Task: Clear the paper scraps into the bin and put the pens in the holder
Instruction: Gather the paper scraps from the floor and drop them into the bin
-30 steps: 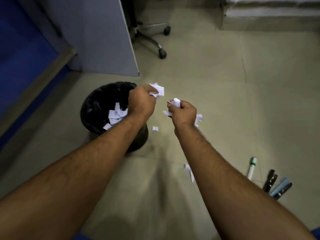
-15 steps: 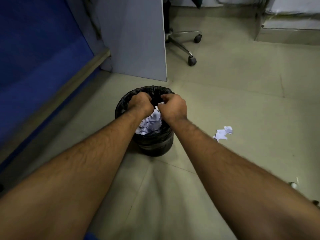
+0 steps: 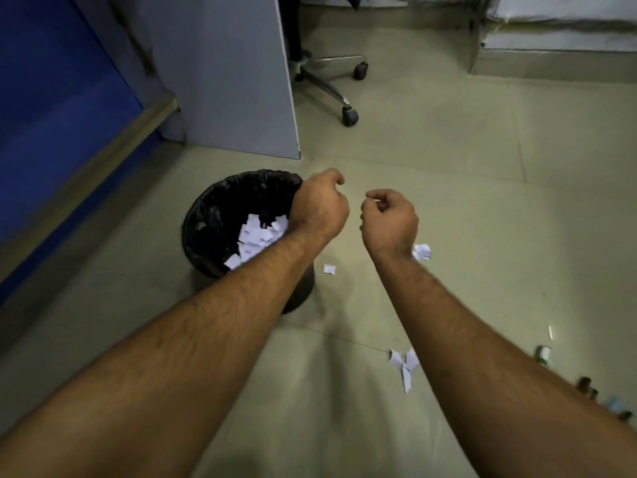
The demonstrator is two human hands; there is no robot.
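One view only, from a wide-angle camera worn on the person's head; it looks forward and steeply down at the floor [image 3: 465,208], so both forearms run in from the bottom corners toward mid-frame; the left hand [image 3: 319,205] and right hand [image 3: 389,219] sit just above the centre, at arm's reach from the lens; the bin [image 3: 220,215] lies left of centre, seen from above into its mouth; the upper edge reaches as far as a chair base [image 3: 331,88] and a grey partition [image 3: 224,74]; straight lines bow toward the frame's edges; no second view shares the scene.
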